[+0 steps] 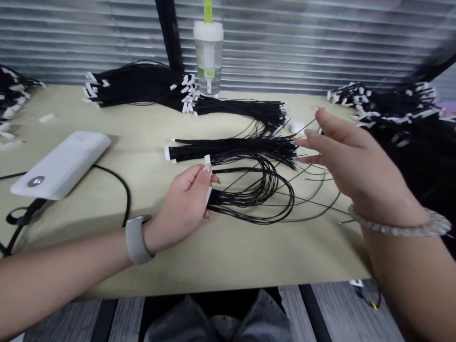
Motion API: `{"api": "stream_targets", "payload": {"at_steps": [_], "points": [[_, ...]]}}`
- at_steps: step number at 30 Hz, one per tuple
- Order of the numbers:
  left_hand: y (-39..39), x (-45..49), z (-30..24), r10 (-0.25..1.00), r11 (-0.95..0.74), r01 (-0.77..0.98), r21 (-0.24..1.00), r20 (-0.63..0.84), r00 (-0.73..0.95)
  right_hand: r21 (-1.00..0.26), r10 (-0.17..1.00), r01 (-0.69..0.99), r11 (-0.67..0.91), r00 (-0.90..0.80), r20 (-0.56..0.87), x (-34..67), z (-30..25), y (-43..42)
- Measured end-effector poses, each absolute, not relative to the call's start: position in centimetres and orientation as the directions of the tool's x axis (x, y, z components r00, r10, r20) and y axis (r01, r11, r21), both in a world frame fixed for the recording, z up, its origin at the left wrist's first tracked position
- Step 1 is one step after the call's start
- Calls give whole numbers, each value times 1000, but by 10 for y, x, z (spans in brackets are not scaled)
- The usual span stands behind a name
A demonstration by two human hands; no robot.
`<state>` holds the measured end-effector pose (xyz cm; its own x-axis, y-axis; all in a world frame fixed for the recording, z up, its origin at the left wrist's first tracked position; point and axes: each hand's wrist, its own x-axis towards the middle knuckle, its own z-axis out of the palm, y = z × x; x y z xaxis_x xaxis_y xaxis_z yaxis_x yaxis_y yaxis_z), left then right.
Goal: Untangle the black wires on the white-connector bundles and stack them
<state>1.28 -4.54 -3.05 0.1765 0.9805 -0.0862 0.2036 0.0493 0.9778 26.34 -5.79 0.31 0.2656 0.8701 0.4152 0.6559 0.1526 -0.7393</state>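
My left hand [190, 192] is closed on the white connector end of a looped bundle of thin black wires [245, 197]. Thumb and fingers pinch it, and white connector pieces stick out above and below the fingertips. The loops curve away to the right over the table. My right hand [344, 152] is raised at the right with its fingers stretched and apart. Its fingertips are beside the right end of a straight black wire bundle [228, 149] with white ends. Loose thin wires pass close to those fingertips; whether any touches them is unclear.
Large black cable bundles with white connectors [142, 85] lie at the back, and another dark pile [402, 128] is at the right. A white power bank [64, 164] with a black cable sits left. A clear bottle [209, 59] stands by the blinds. The table's front edge [228, 289] is near.
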Motion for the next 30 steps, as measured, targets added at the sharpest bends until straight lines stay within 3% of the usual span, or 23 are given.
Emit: {"api": "stream_targets", "payload": {"at_steps": [2, 4, 8, 13, 16, 19, 22, 28, 30], "points": [[-44, 13, -31, 985, 54, 175, 983, -81, 152, -734, 899, 679, -26, 337, 281, 256, 6, -57], [-43, 13, -30, 987, 56, 159, 986, -79, 141, -722, 900, 689, -65, 353, 256, 248, 8, -56], [-40, 12, -31, 994, 57, 150, 987, -71, 88, -799, 871, 585, 139, 312, 380, 238, 8, -56], [-35, 11, -35, 994, 82, 92, 992, -87, 59, -860, 849, 175, 479, 157, 504, 220, 18, -77], [-34, 11, -36, 996, 68, 111, 992, -74, 53, -901, 897, 15, 433, 90, 432, 212, 28, -88], [-36, 11, -34, 997, 52, 138, 989, -59, 54, -956, 932, -73, 284, 257, 257, 219, 33, -82], [-37, 10, -32, 995, 45, 167, 985, -58, 79, -928, 810, -77, 364, 518, 275, 239, 27, -64], [-37, 9, -31, 994, 44, 192, 980, -62, 89, -881, 734, 125, 456, 508, 452, 259, 16, -47], [-37, 10, -32, 994, 45, 162, 986, -60, 88, -881, 702, 123, 457, 558, 443, 262, 18, -46]]}}
